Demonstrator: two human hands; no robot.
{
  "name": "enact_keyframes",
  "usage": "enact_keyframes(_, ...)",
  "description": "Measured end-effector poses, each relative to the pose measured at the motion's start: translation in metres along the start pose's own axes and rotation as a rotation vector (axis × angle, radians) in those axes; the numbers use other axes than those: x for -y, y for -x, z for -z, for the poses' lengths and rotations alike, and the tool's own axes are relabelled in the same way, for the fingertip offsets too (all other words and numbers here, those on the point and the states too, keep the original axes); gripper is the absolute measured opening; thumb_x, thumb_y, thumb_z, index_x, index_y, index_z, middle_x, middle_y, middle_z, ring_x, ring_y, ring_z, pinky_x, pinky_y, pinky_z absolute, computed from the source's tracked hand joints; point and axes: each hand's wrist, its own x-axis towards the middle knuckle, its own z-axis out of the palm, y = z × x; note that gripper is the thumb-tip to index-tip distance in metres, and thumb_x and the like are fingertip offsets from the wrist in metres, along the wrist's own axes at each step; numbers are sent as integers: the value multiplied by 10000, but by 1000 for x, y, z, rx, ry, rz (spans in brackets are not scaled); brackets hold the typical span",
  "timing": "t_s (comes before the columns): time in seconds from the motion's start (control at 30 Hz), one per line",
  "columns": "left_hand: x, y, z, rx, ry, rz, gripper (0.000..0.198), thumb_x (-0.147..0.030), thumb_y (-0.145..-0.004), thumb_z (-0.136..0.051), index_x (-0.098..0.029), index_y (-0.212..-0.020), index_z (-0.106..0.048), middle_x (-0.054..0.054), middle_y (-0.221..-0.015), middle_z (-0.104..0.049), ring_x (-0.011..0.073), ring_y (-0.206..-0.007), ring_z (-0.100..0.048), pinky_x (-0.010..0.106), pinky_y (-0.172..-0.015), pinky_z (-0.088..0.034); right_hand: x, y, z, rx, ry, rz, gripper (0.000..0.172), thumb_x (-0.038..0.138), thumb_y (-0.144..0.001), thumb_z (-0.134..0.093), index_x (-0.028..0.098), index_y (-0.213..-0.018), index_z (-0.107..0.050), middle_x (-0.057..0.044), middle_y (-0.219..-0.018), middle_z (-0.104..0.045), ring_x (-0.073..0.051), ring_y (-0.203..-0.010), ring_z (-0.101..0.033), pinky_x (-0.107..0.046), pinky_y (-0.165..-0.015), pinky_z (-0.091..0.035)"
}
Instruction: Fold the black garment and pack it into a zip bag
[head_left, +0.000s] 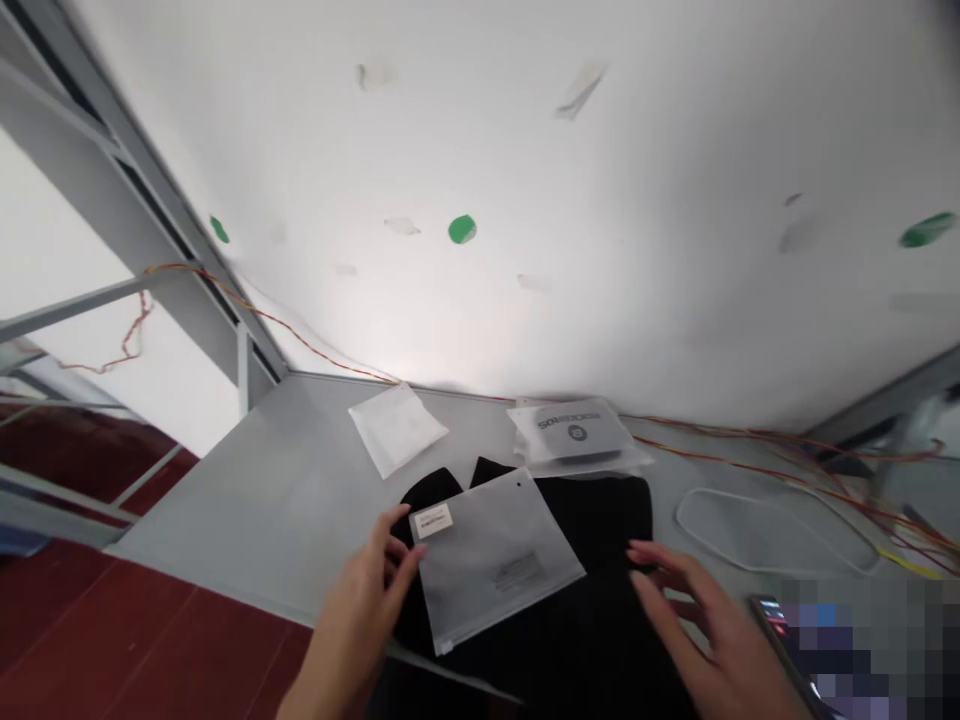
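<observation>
Left hand [367, 590] grips the near-left edge of a frosted zip bag [495, 555], fingers curled around that edge just below its small white label [433, 521]. Bag lies flat and skewed on top of a black garment [600, 530] spread over the near-centre of the grey tabletop [285, 490]. Right hand [705, 630] is empty, fingers spread wide, palm down, resting on or just above the garment to the right of the bag; contact hard to confirm. Behind the garment, against the white wall [525, 150]: a stack of printed clear bags [574, 435], touching the garment's far edge. A separate white pouch [396, 427] sits far-left of it, apart. Orange-red wires [750, 440] run along the wall base. A clear flat loop-shaped piece [772, 530] lies right of the garment.
</observation>
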Motion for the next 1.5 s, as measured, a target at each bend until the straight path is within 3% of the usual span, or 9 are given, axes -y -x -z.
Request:
enact_keyframes(0.17, -6, 36, -26, 31, 56, 105, 696, -500, -984, -504, -352, -1615, -251, 78, -1178, -695, 262, -904, -692, 386, -773, -538, 24, -38, -45, 367, 120, 98, 607, 568, -881, -613, 300, -1424, -580, -61, -1110, -735, -232, -863, -703, -385, -835, -579)
enact_keyframes(0.4, 17, 8, -4, -125, 351, -27, 630, -340, -948, -560, -292, -1553, -391, 19, -979, -688, 166, -740, -650, 310, -741, -543, 47, -59, -55, 673, -194, -6, 484, 550, -878, -667, 262, -1267, -663, -16, -889, -690, -190, -672, -680, -305, -601, -551)
enact_keyframes(0.6, 37, -61, 76, -355, 225, -215, 463, -268, -949, -555, -300, -1412, -557, 37, -1185, -693, 141, -814, -680, 309, -826, -563, 121, -70, -111, 713, -295, 104, 327, 499, -837, -732, 217, -1004, -731, -45, -949, -731, -201, -718, -728, -342, -708, -606)
enact_keyframes(0.7, 41, -119, 105, -318, 57, -254, 383, -242, -983, -546, -290, -1359, -596, 35, -1233, -695, 171, -936, -689, 325, -871, -572, 150, -84, -149, 681, -365, 60, 366, 480, -812, -758, 208, -1056, -738, -59, -997, -745, -209, -777, -750, -367, -801, -619)
enact_keyframes(0.9, 72, -219, 101, -200, -30, -207, 372, -386, -986, -653, -171, -1289, -624, 94, -1305, -641, 261, -1122, -659, 467, -940, -578, 147, -91, -200, 724, -455, -105, 873, 423, -736, -841, 273, -1517, -481, -125, -1360, -643, -220, -948, -733, -444, -939, -586)
enact_keyframes(1.13, 99, -234, 95, 17, -46, -45, 388, -392, -985, -656, -176, -1304, -615, 95, -1315, -636, 259, -1116, -661, 466, -931, -582, 152, -102, -197, 770, -628, -262, 715, 359, -787, -765, 243, -1452, -528, -82, -1184, -727, -241, -1104, -712, -400, -998, -568)
enact_keyframes(1.3, 84, -220, 79, 145, -41, -13, 376, -372, -989, -649, -174, -1306, -613, 95, -1218, -678, 225, -1016, -693, 429, -872, -602, 150, -155, -193, 553, -524, -176, 576, 306, -830, -630, 280, -1400, -552, -75, -1196, -740, -272, -1123, -703, -422, -988, -561)
enact_keyframes(1.4, 62, -209, 68, 93, -65, -59, 386, -345, -951, -674, -181, -1298, -636, 53, -960, -731, 212, -838, -724, 373, -796, -609, 149, -179, -187, 465, -393, -117, 534, 304, -835, -627, 275, -1365, -572, -88, -1257, -709, -306, -1205, -653, -499, -1066, -494)
enact_keyframes(1.5, 38, -184, 64, -61, -128, -136, 418, -335, -951, -633, -179, -1338, -617, 110, -1089, -720, 288, -1043, -707, 450, -946, -563, 155, -173, -155, 375, -300, -23, 515, 345, -843, -667, 279, -1349, -600, -81, -1472, -574, -305, -1431, -462, -511, -1215, -312)
